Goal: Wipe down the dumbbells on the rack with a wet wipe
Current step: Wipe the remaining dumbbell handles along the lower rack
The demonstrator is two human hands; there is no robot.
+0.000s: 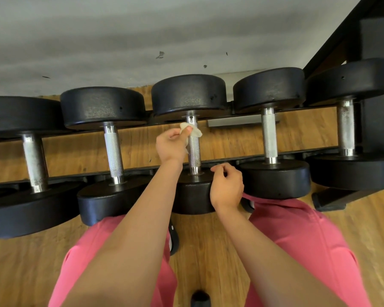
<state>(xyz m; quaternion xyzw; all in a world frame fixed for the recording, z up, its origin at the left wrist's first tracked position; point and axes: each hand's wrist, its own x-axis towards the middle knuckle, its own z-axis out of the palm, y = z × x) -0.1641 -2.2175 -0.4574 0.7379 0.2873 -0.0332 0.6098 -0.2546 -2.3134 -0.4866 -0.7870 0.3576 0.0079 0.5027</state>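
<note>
Several black dumbbells with knurled steel handles lie side by side on a black rack [242, 159]. My left hand [172, 144] pinches a crumpled white wet wipe [194, 131] against the upper part of the middle dumbbell's handle [194, 151]. My right hand [226, 185] rests on the near head of that middle dumbbell [193, 196], fingers curled over its top edge. The far head of the middle dumbbell [189, 94] is in plain view.
Neighbouring dumbbells sit close on both sides, at left [113, 149] and at right [269, 136]. A grey wall [142, 36] rises behind the rack. The rack's black upright [377, 85] stands at right. Wooden floor [208, 251] and my pink-clad legs [308, 240] are below.
</note>
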